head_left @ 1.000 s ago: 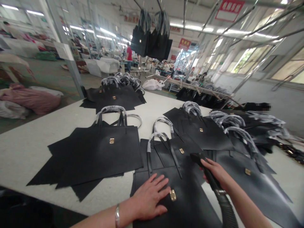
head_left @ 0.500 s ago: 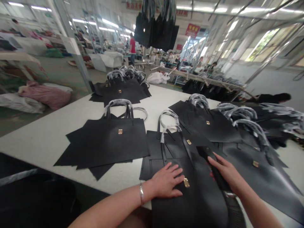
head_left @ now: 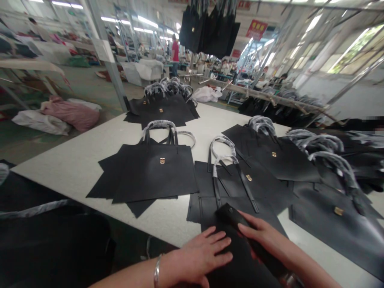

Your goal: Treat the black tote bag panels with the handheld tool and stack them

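Observation:
My left hand (head_left: 204,252) lies flat, fingers spread, on a black leather-look tote bag (head_left: 228,214), with a bracelet on its wrist. My right hand (head_left: 262,236) grips a black handheld nozzle (head_left: 231,218), whose tip rests on the same bag next to my left fingers. Its hose runs off the bottom edge by a metal collar (head_left: 289,280). The bag's plastic-wrapped handles (head_left: 223,154) lie beyond the hands. Its gold clasp is hidden.
More black totes with gold clasps lie on the white table (head_left: 75,180), at centre (head_left: 156,172) and right (head_left: 336,216). A dark pile (head_left: 45,236) sits below the near-left table edge. Bags hang overhead; a person in red stands far off.
The view has shifted, moving the table scene right and down. My right hand and nozzle have moved left over the bag, closer to my left hand, and now hide the clasp.

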Available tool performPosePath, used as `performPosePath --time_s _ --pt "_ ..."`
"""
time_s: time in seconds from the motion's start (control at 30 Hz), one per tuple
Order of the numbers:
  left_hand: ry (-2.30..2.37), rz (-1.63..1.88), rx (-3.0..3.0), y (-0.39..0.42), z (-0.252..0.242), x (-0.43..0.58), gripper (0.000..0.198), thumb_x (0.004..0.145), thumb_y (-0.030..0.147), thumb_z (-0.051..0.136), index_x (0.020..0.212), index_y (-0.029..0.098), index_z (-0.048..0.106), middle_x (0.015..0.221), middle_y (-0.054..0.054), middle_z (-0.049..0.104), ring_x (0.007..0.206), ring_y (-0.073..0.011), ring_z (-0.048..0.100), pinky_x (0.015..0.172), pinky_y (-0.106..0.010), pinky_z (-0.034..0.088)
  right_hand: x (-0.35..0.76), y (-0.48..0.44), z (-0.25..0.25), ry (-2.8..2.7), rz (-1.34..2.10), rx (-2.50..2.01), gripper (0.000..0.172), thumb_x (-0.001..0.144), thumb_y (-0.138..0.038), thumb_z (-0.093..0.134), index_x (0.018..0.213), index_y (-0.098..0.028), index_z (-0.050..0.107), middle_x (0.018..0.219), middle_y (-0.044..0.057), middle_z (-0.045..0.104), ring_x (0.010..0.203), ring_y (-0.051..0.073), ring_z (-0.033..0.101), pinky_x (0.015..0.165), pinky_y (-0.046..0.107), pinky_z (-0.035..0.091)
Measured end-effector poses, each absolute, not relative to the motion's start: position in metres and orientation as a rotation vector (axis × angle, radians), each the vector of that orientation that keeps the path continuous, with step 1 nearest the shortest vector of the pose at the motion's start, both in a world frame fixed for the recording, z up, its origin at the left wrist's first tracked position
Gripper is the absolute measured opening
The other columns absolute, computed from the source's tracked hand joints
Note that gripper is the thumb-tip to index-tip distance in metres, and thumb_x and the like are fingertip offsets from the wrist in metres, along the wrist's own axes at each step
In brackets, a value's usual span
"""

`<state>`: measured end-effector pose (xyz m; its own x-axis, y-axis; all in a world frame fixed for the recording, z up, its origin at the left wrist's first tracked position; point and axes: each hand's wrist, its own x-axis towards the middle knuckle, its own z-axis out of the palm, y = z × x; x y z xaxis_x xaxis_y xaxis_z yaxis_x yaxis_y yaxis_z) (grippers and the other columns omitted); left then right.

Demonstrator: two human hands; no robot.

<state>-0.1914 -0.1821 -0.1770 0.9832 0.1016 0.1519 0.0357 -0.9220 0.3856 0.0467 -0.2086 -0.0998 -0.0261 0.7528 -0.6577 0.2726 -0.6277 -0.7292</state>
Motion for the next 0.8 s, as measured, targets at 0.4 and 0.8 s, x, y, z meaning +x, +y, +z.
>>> performPosePath --time_s 0.4,0.8 --pt "0.157 0.396 2.853 -0.187 -0.191 -0.189 0.059 0.087 0.035 0.055 0.141 0.021 0.036 0.15 -0.011 0.028 0.139 -0.029 0.024 0.111 -0.048 0.025 0.049 -0.171 -0.085 -0.962 1.815 -1.95 0.059 0.085 -0.047 0.058 0.137 -0.024 0.04 0.084 0.004 0.066 0.042 0.012 0.06 0.034 0.02 0.045" --pt "0.109 1.533 4.355 -0.191 -0.211 -0.177 0.042 0.095 0.041 0.028 0.134 0.045 0.044 0.128 -0.002 0.056 0.109 -0.0223 0.059 0.077 -0.042 0.054 0.018 -0.167 -0.091 -1.389 1.469 -2.05 0.069 0.08 -0.061 0.05 0.141 -0.03 0.038 0.073 0.005 0.067 0.053 0.023 0.066 0.042 0.032 0.05"
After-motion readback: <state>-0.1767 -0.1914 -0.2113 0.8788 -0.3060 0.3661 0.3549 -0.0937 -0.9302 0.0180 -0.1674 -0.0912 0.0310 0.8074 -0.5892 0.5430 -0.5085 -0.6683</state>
